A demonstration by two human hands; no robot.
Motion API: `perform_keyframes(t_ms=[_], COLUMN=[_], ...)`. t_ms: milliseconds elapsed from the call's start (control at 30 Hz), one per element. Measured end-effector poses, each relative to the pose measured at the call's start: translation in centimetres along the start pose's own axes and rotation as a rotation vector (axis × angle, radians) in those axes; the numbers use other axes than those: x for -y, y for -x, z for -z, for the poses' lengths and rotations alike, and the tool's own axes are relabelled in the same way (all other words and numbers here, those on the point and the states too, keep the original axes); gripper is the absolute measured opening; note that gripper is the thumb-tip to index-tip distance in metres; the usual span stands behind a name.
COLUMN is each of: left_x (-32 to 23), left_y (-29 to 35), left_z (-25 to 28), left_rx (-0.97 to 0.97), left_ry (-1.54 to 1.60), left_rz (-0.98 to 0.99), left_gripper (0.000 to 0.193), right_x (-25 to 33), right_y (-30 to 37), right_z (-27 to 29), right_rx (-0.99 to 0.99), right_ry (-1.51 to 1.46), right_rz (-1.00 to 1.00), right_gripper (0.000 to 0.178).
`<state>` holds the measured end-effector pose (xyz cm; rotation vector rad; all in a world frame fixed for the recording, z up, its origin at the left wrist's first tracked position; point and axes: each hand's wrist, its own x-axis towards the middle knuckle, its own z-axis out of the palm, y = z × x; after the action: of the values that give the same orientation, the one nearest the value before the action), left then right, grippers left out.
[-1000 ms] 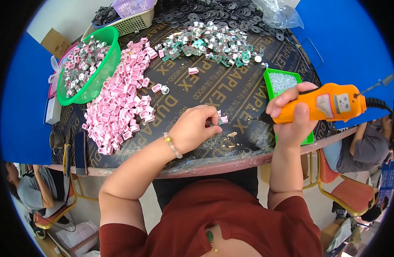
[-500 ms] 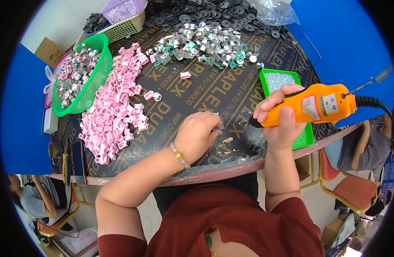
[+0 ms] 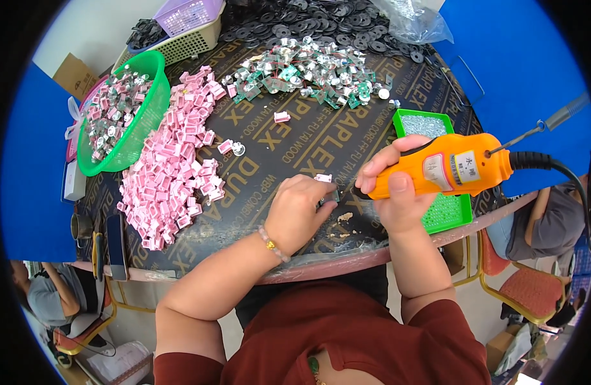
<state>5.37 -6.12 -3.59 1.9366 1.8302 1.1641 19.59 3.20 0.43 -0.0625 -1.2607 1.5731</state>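
My right hand (image 3: 402,208) is wrapped round an orange electric screwdriver (image 3: 494,170), whose black nose points left toward my left hand (image 3: 295,208). The left fingers are bent and pinched on a small pink plastic housing (image 3: 323,178), which shows at the fingertips with a bit of greenish board beside it. Most of that piece is hidden by the hand. The screwdriver's nose is close to it; whether they touch I cannot tell. Farther off on the table lie a single pink housing (image 3: 281,117) and another one with a round silvery part (image 3: 238,148) at its end.
A heap of pink housings (image 3: 161,183) lies left, by a green basket (image 3: 155,96) of assembled pieces. Green boards (image 3: 308,74) and black discs (image 3: 321,22) are piled at the back. A green tray (image 3: 453,221) of small screws stands right; a cable (image 3: 568,165) trails from the screwdriver.
The screwdriver has moved left and slightly down, nearer my left hand. My left hand has shifted slightly, and the pink housing now shows at its fingertips.
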Motion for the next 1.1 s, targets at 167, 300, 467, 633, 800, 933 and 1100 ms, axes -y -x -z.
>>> perform_keyframes(t_ms=[167,300,467,633,800,933,1100], left_x=[-0.2,-0.3,-0.2,-0.3,-0.1,-0.1,0.0], left_y=[0.3,0.3,0.5,0.5,0.4,0.4,0.5], left_z=[0.1,0.3,0.4,0.5,0.4,0.4,0.4], left_rx=[-0.02,0.017,0.016,0.034,0.037,0.05,0.039], left_ry=[-0.08,-0.097,-0.093,-0.112,-0.105,-0.103,-0.095], left_rz=[0.004,0.039,0.04,0.052,0.057,0.066,0.06], left_gripper=[0.02,0.02,0.02,0.019,0.019,0.019,0.019], right_x=[-0.3,-0.5,-0.7,-0.9,-1.1,-1.1,-1.1], right_y=[-0.1,-0.2,0.1,0.0,0.0,-0.2,-0.3], right_z=[-0.2,-0.5,-0.6,-0.4,-0.5,-0.4,-0.4], right_rx=[-0.011,-0.014,-0.004,0.013,-0.005,-0.01,-0.012], right_ry=[0.004,0.001,0.028,0.053,0.066,0.075,0.051], right_rz=[0.034,0.038,0.003,-0.001,-0.001,0.008,0.011], right_gripper=[0.044,0.044,0.044,0.044,0.043,0.043,0.042])
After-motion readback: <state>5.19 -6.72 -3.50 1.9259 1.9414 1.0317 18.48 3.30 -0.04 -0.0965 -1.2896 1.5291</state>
